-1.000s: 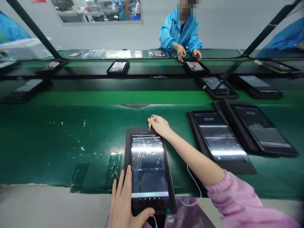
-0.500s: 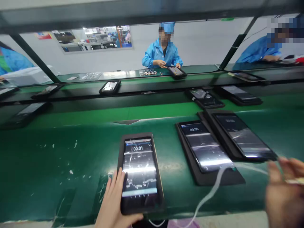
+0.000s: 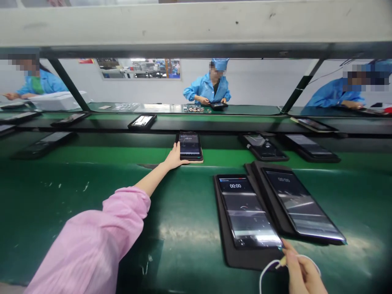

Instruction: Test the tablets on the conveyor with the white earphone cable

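My left hand [image 3: 175, 158] is stretched far forward in a pink sleeve and grips the near left corner of a black tablet [image 3: 190, 146] lying on the far green belt, its screen lit with a timer. My right hand [image 3: 301, 274] is at the bottom right, pinching the plug end of a white cable [image 3: 268, 268] just below the near edge of a second tablet [image 3: 246, 210] showing 00:00. A third tablet [image 3: 301, 206] lies right of it, overlapping its tray.
More tablets in black trays lie on the far belt [image 3: 265, 148], [image 3: 310, 147] and on the back shelf [image 3: 142, 121]. Three people in blue coats work across the line. A grey overhead beam [image 3: 196, 24] spans the top.
My left hand has carried the timer tablet from the near belt out to the far belt. My right hand has brought the cable plug to the near edge of the 00:00 tablet.
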The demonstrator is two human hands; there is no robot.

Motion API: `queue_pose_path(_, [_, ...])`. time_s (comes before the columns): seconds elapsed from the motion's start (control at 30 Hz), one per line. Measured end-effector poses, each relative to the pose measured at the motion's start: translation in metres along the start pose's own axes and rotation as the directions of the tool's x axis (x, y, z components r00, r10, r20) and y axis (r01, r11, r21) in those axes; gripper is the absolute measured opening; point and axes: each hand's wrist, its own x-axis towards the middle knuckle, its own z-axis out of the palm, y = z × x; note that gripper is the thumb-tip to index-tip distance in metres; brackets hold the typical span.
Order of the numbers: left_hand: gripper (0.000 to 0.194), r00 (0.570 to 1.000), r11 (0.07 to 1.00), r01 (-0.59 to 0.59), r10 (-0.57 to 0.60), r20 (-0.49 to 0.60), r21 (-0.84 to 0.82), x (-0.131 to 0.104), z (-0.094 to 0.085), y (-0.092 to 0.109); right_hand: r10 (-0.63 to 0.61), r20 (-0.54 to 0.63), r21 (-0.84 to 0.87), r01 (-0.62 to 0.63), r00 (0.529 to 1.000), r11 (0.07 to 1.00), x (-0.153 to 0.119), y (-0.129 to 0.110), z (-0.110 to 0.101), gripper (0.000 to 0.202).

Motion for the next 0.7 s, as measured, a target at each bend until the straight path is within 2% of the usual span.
queue_pose_path(0.03, [0.054,1.000,1.000,0.014,-0.014,0.003,0.001,-0.001,0.006,0.006,-0.018,0.009,0.006,0.018,1.000,1.000,0.003,0.000,0.001,0.060])
queue_pose_path(0.1, [0.060,0.999,0.999,0.036,-0.036,0.033,-0.004,-0.017,0.022,0.022,-0.044,-0.003,0.042,0.044,0.999,0.998,0.006,-0.004,0.002,0.062])
queue_pose_path(0.2, [0.086,0.988,0.999,0.008,-0.001,0.157,-0.043,-0.069,0.047,0.053,-0.020,0.004,0.084,0.020,1.000,0.996,0.004,-0.015,0.008,0.067])
queue_pose_path(0.3, [0.122,0.938,0.990,-0.062,0.102,0.331,-0.130,-0.129,0.056,0.082,0.070,0.130,0.112,-0.085,0.989,0.990,-0.007,-0.029,0.018,0.069])
queue_pose_path(0.37, [0.140,0.910,0.984,-0.041,0.108,0.399,-0.173,-0.161,0.049,0.091,0.124,0.214,0.148,-0.157,0.969,0.976,-0.019,-0.036,0.026,0.068])
queue_pose_path(0.47, [0.152,0.900,0.984,0.045,0.036,0.434,-0.175,-0.201,0.026,0.085,0.151,0.365,0.179,-0.228,0.919,0.957,-0.042,-0.039,0.039,0.062])
queue_pose_path(0.6, [0.161,0.933,0.980,0.167,-0.123,0.339,-0.104,-0.270,-0.008,0.061,0.134,0.609,0.197,-0.312,0.782,0.929,-0.071,-0.043,0.050,0.054])
queue_pose_path(0.67, [0.157,0.935,0.968,0.245,-0.220,0.278,-0.055,-0.304,-0.023,0.053,0.112,0.710,0.162,-0.316,0.695,0.935,-0.072,-0.055,0.057,0.053])
queue_pose_path(0.7, [0.154,0.929,0.959,0.282,-0.265,0.258,-0.032,-0.318,-0.028,0.052,0.092,0.739,0.135,-0.280,0.667,0.950,-0.067,-0.065,0.063,0.054])
